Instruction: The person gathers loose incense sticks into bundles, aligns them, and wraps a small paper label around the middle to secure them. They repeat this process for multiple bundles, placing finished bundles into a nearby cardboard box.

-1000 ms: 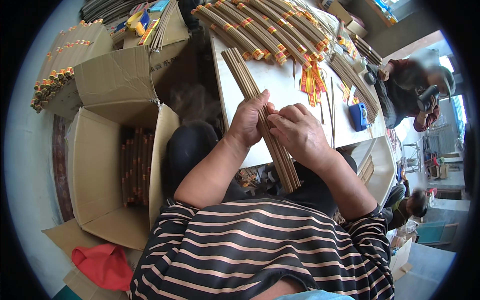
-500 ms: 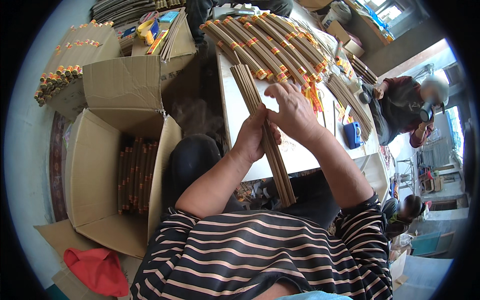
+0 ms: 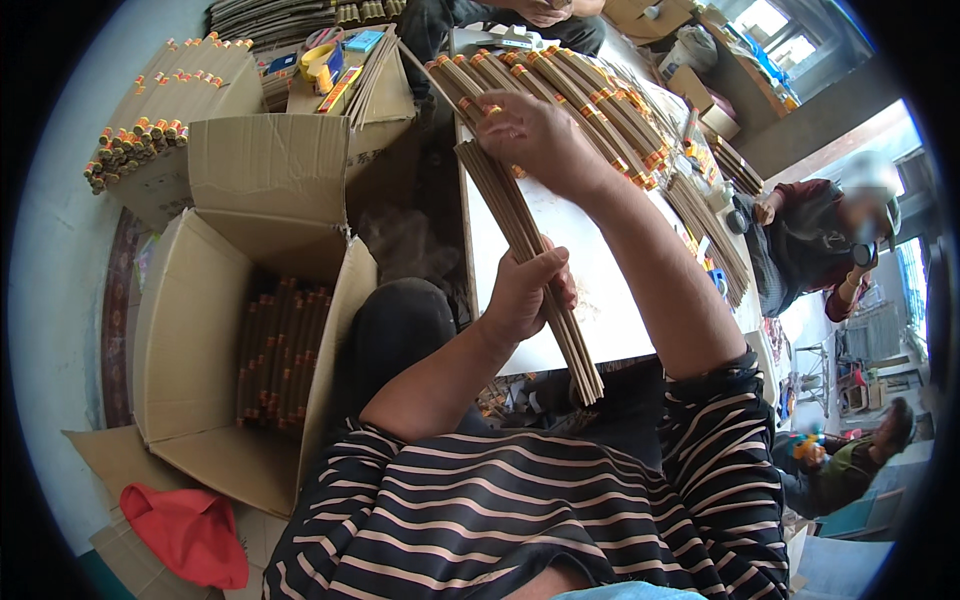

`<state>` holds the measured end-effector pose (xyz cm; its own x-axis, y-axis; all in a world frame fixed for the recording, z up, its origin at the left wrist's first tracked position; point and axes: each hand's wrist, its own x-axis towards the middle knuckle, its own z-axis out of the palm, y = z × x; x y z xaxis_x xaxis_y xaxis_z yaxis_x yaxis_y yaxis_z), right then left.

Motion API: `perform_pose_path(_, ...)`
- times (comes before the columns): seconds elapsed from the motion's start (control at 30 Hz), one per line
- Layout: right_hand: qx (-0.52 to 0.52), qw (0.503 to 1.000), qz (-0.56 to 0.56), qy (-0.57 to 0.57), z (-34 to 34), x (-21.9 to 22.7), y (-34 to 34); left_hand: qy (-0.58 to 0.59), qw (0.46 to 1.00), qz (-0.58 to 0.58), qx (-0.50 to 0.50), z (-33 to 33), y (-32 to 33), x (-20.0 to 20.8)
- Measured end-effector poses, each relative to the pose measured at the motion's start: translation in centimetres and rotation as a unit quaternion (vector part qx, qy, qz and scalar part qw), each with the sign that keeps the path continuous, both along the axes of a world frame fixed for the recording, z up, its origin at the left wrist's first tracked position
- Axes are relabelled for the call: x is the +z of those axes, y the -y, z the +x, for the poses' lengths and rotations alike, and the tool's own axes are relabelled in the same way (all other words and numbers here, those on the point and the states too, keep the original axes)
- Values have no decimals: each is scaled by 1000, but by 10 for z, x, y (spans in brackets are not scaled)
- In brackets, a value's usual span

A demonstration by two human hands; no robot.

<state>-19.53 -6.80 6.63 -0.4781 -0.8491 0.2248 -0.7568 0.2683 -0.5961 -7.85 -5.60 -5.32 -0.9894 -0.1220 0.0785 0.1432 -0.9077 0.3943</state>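
My left hand is closed round the lower part of a bundle of thin brown incense sticks, which slants from upper left down toward my lap. Above the bundle's upper end is my right hand, slightly blurred, with its fingers curled. A single incense stick runs up and left from these fingers and appears pinched in them. Just beyond, incense bundles with red and yellow bands lie piled on the white table.
An open cardboard box on my left holds banded bundles. Behind it stand stacked bundles and yellow tape rolls. A red cloth lies near the box. Loose sticks lie at the table's right; other people sit beyond.
My right hand has moved up and left from beside my left hand, with a single stick now reaching out past the bundle. My left hand has shifted lower along the bundle.
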Motion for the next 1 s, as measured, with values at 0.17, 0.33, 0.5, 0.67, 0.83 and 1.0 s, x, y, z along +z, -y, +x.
perform_pose_path(0.17, -39, 994, -101, 26, -3, 11, 13, -13, 1000, -14, -4, 0, -5, -2)
perform_pose_path(0.33, -52, 988, -72, 126, 19, 3, -64, 36, 998, 44, 23, 0, 15, 8)
perform_pose_path(0.5, -13, 813, 37, 581, 81, -57, -140, -2, 992, 124, -3, -4, 27, 1)
perform_pose_path(0.67, -121, 778, 65, 613, 123, -75, -147, 125, 992, 0, 30, -10, 26, -5)
perform_pose_path(0.83, -195, 879, 175, 398, 128, -77, -151, 131, 990, 31, 39, -16, 29, -9)
perform_pose_path(1.0, -80, 691, -7, 718, 129, -76, -161, 58, 996, 66, -17, -14, 35, -5)
